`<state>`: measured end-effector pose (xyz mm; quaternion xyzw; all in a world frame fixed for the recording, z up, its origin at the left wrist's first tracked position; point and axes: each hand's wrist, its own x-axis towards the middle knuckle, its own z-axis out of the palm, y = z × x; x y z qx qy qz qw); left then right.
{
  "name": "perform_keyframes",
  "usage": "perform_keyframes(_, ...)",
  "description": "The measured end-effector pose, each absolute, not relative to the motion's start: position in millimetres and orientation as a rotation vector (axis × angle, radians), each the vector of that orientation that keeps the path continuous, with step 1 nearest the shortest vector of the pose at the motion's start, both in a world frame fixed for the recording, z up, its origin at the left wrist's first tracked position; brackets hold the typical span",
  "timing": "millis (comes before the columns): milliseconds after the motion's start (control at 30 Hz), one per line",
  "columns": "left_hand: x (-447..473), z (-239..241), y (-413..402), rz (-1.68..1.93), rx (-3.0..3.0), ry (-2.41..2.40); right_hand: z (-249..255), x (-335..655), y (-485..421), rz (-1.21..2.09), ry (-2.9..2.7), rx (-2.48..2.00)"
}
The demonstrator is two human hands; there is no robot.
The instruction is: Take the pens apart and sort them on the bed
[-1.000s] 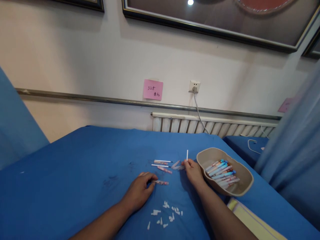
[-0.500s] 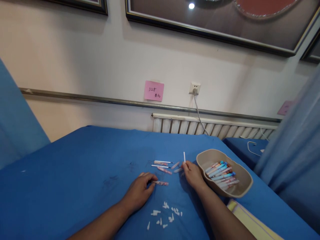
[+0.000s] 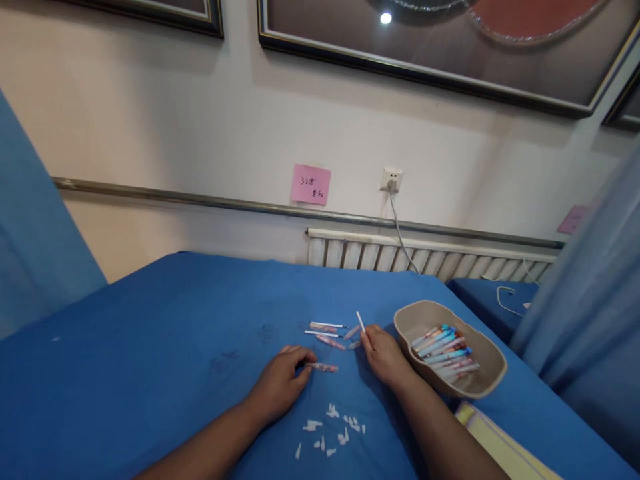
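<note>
My left hand (image 3: 281, 381) rests on the blue cloth, thumb and fingers closed on the end of a pink patterned pen barrel (image 3: 327, 367) that points right. In my right hand (image 3: 384, 356) a white pen refill (image 3: 360, 321) is pinched, its upper part sticking up and leaning left; its lower end is hidden by the fingers. Between and beyond the hands lie two white refills with dark tips (image 3: 323, 334), pink barrels (image 3: 331, 343) and a pale pen cap (image 3: 352, 332). Several small white pointed pieces (image 3: 332, 411) are scattered nearer to me.
A beige bin (image 3: 493, 380) with several pens (image 3: 445, 350) stands right of my right hand. Below it lies a yellow pad (image 3: 503, 445). A blue cloth (image 3: 150, 347) covers the table. Behind are a radiator (image 3: 353, 252) and a plugged cord (image 3: 399, 230); blue curtains (image 3: 585, 300) hang at the sides.
The refill in my right hand has tipped to the left and moved slightly down and left. My left hand keeps its place on the pen barrel. The view has shifted slightly.
</note>
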<state>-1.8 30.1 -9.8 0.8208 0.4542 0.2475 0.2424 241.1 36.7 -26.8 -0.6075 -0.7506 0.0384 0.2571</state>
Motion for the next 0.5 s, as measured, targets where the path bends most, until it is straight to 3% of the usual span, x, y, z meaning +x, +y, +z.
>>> perform_keyframes(367, -2.7, -13.3, 32.2, 0.694, 2.197, 1.251, -25.6, 239.8, 37.3, 0.184, -1.877, -1.682)
perform_keyframes(500, -2.2, -12.0, 28.7, 0.820, 2.133, 1.223, -14.5, 228.8, 31.4, 0.670, -1.511, -1.475)
